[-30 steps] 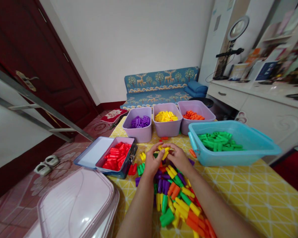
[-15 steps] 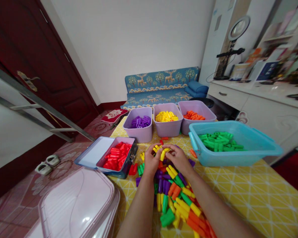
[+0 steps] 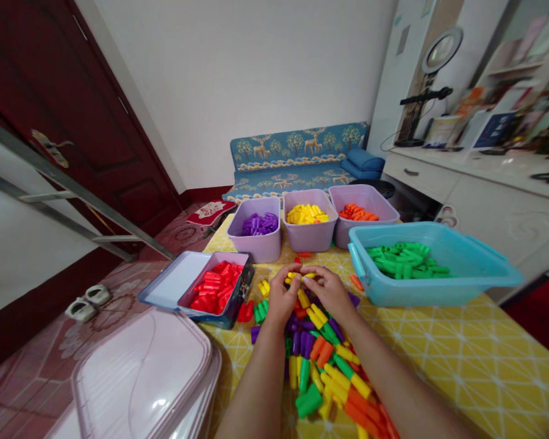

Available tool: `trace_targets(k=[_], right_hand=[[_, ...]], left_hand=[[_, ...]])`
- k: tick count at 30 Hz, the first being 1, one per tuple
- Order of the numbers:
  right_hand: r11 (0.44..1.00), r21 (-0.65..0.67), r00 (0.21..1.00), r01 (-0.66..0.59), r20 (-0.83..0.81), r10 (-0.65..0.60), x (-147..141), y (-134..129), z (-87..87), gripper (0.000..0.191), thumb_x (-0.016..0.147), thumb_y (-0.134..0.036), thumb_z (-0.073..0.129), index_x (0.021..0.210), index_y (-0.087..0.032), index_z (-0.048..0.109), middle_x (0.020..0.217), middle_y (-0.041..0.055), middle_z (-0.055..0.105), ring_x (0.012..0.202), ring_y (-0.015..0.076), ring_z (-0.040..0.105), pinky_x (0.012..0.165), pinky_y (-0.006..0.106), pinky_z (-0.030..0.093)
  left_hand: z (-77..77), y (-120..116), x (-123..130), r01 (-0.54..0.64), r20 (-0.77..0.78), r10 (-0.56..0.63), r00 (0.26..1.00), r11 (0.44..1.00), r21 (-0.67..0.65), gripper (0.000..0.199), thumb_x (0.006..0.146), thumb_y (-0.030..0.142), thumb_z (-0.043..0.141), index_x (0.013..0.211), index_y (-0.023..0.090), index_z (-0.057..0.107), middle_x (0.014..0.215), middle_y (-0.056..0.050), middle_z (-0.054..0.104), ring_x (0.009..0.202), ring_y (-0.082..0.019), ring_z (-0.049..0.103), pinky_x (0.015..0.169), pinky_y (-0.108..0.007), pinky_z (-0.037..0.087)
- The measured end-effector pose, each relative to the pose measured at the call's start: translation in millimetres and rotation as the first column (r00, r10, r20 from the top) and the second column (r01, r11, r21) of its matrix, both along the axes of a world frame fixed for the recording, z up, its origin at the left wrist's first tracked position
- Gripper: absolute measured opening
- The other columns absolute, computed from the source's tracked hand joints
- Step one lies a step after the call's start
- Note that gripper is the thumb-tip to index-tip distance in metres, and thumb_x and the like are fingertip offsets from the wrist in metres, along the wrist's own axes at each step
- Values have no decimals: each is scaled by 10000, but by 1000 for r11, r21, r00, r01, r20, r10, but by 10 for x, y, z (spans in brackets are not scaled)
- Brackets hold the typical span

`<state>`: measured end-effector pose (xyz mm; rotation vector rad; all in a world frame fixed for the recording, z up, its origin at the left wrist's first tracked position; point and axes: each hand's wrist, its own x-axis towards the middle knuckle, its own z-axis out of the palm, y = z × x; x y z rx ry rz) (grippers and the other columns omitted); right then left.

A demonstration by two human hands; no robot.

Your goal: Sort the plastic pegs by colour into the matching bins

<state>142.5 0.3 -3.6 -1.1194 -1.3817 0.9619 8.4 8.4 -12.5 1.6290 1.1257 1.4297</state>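
My left hand (image 3: 282, 299) and my right hand (image 3: 333, 294) meet over the far end of a loose pile of bullet-shaped plastic building pieces (image 3: 307, 344) in yellow, green, purple, orange and red. Both sets of fingers are closed around small yellow building pieces (image 3: 293, 276), partly hidden by the fingertips. A single yellow piece (image 3: 303, 299) lies on the pile just below the hands. To the left of my left hand, an open tin box (image 3: 246, 277) holds red pieces (image 3: 217, 286). Right of my right hand stands a blue tub (image 3: 421, 292) with green pieces (image 3: 405, 261).
Three lilac bins stand at the back, with purple pieces in the left bin (image 3: 258, 249), yellow in the middle bin (image 3: 310, 238), orange in the right bin (image 3: 370, 213). Stacked lids (image 3: 141, 372) sit at the left. A yellow patterned cloth (image 3: 476, 347) covers the table.
A yellow piece that was between my fingers has dropped onto the pile below. My fingers have come closer together around the remaining yellow pieces.
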Motion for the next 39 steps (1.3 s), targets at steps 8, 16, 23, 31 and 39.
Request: trace_targets(k=[8, 16, 23, 31, 39], right_hand=[[999, 33, 997, -16, 70, 13, 15, 35, -75, 291, 789, -250, 559, 1052, -177, 660, 1042, 73, 690, 839, 172, 651, 751, 318, 517], [984, 176, 948, -29, 318, -29, 2, 41, -77, 260, 721, -118, 592, 943, -193, 704, 955, 62, 665, 887, 185, 601, 781, 318, 466], [981, 193, 949, 15, 306, -75, 27, 51, -84, 78, 747, -168, 611, 800, -182, 666, 854, 47, 669, 863, 196, 591, 785, 331, 448], [983, 174, 920, -53, 391, -20, 15, 64, -142, 295, 703, -83, 575, 934, -217, 700, 961, 62, 629, 893, 203, 581, 781, 334, 451], [971, 229, 952, 65, 278, -130, 36, 100, -171, 99, 760, -195, 575, 841, -193, 634, 901, 50, 633, 898, 204, 567, 823, 344, 434]], left_hand=[[19, -30, -29, 67, -14, -67, 998, 998, -8, 407, 759, 150, 409, 1107, 192, 616, 1141, -46, 649, 1030, -193, 586, 930, -319, 444], [21, -16, -17, 136, -59, -134, 989, 990, 38, 443, 725, 133, 409, 1113, 181, 618, 1175, -64, 623, 1135, -221, 533, 1002, -362, 396], [-13, -15, -10, 152, -51, -151, 987, 988, 8, 449, 728, 121, 425, 1125, 188, 624, 1159, -58, 629, 1059, -207, 567, 925, -330, 447], [-4, -9, -6, 140, -52, -138, 989, 989, 46, 461, 700, 96, 434, 1101, 186, 642, 1145, -55, 644, 1098, -206, 560, 986, -336, 409], [-19, -10, 1, 105, -77, -100, 992, 993, 62, 306, 802, 199, 533, 1087, 190, 644, 1123, -63, 654, 1094, -213, 567, 988, -341, 408]])
